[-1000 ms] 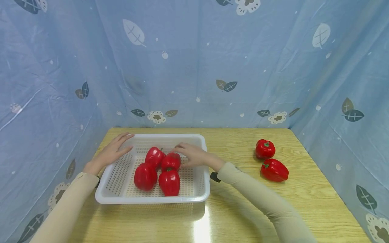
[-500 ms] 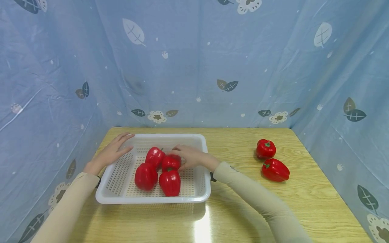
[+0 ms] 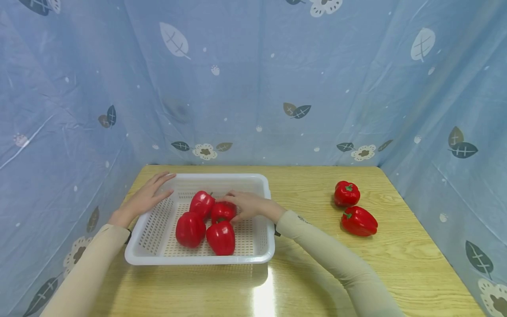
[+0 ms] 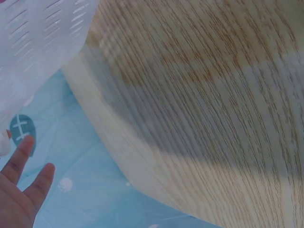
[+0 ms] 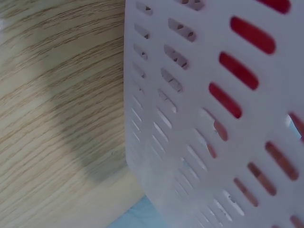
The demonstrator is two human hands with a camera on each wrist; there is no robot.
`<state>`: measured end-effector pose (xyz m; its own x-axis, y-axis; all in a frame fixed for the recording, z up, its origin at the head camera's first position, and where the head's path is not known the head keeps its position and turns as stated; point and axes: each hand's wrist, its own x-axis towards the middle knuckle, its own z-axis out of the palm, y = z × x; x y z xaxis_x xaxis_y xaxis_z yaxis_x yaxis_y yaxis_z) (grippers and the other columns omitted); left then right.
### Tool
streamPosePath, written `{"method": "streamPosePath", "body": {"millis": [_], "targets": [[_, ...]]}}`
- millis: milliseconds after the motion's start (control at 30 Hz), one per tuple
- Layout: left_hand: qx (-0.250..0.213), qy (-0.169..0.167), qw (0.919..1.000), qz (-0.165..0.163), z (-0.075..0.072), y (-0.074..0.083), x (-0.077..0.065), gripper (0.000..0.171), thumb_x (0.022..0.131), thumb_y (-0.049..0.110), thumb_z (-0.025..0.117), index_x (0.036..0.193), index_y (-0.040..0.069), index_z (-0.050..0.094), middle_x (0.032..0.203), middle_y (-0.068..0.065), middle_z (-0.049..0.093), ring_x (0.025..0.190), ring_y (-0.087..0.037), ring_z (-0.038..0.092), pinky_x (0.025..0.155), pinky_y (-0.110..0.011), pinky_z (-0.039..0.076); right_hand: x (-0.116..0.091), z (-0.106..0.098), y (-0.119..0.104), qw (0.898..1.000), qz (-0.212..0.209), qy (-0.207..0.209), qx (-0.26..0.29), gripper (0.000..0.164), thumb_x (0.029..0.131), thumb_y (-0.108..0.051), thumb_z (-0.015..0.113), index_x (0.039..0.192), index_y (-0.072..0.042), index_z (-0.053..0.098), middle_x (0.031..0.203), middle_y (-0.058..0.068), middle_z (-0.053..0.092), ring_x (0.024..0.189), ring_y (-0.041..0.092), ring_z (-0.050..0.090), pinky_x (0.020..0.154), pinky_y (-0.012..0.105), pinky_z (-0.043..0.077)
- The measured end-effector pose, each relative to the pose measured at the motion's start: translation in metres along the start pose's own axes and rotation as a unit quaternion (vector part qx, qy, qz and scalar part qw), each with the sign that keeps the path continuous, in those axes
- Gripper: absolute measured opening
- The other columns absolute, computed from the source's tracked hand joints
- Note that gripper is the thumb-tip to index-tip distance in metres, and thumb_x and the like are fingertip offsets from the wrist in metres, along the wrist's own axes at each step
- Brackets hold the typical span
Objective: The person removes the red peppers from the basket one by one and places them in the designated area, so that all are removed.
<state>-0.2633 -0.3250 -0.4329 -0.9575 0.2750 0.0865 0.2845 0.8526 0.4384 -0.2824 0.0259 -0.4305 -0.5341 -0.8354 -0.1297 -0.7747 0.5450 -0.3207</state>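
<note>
In the head view a white perforated plastic basket (image 3: 198, 260) holds several red bell peppers. My right hand (image 3: 249, 206) reaches over the basket's right side and grips the right-hand bell pepper (image 3: 222, 212), fingers over its top and thumb at its near side. Touching that one, the front bell pepper (image 3: 221, 238) leans toward me. To their left are a large bell pepper (image 3: 190, 230) and a rear bell pepper (image 3: 201, 204). My left hand (image 3: 145, 198) lies at the basket's left rim, fingers extended and thumb spread. Through the slots of the basket wall (image 5: 190, 118), the right wrist view shows red and fingers.
Two more bell peppers, a rear one (image 3: 346, 193) and a front one (image 3: 358, 221), lie on the wooden table (image 3: 317, 273) to the right. A blue patterned curtain (image 3: 237, 88) encloses the table at the back and sides.
My right hand has moved slightly left and closed around the right-hand bell pepper. The front pepper has shifted a little against it. My left hand has stayed put.
</note>
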Motion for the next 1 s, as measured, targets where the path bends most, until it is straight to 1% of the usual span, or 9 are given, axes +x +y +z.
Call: {"method": "streamPosePath", "body": {"millis": [333, 500, 800, 1000], "targets": [[0.001, -0.002, 1.0000, -0.002, 0.000, 0.000, 0.000, 0.062, 0.092, 0.041, 0.052, 0.147, 0.026, 0.026, 0.152, -0.016, 0.018, 0.136, -0.042, 0.017, 0.098, -0.072, 0.021, -0.002, -0.003, -0.001, 1.000, 0.004, 0.009, 0.021, 0.075, 0.076, -0.031, 0.076, 0.141, -0.029, 0.038, 0.132, 0.001, 0.045, 0.118, 0.015, 0.047, 0.093, 0.034, 0.048], [0.002, 0.001, 1.0000, -0.002, 0.000, 0.001, -0.001, 0.062, 0.092, 0.041, 0.052, 0.146, 0.025, 0.027, 0.152, -0.017, 0.018, 0.136, -0.043, 0.018, 0.097, -0.073, 0.021, -0.004, -0.009, -0.001, 0.999, -0.003, 0.030, 0.036, 0.075, 0.076, -0.031, 0.076, 0.140, -0.025, 0.039, 0.134, 0.003, 0.044, 0.120, 0.017, 0.046, 0.097, 0.036, 0.045], [0.000, -0.003, 1.0000, -0.003, 0.000, 0.001, 0.000, 0.062, 0.092, 0.041, 0.051, 0.147, 0.026, 0.026, 0.152, -0.016, 0.016, 0.136, -0.043, 0.017, 0.097, -0.073, 0.021, -0.011, -0.019, -0.002, 0.997, -0.007, 0.058, 0.059, 0.073, 0.077, -0.032, 0.075, 0.139, -0.025, 0.039, 0.135, 0.000, 0.043, 0.122, 0.015, 0.043, 0.097, 0.033, 0.045], [-0.001, -0.001, 1.0000, -0.001, 0.000, 0.002, -0.001, 0.062, 0.092, 0.040, 0.051, 0.147, 0.025, 0.026, 0.153, -0.015, 0.016, 0.136, -0.043, 0.017, 0.098, -0.073, 0.020, -0.016, -0.023, 0.001, 0.995, -0.019, 0.084, 0.050, 0.073, 0.076, -0.036, 0.075, 0.139, -0.023, 0.040, 0.135, 0.001, 0.044, 0.121, 0.015, 0.044, 0.096, 0.033, 0.045]]}}
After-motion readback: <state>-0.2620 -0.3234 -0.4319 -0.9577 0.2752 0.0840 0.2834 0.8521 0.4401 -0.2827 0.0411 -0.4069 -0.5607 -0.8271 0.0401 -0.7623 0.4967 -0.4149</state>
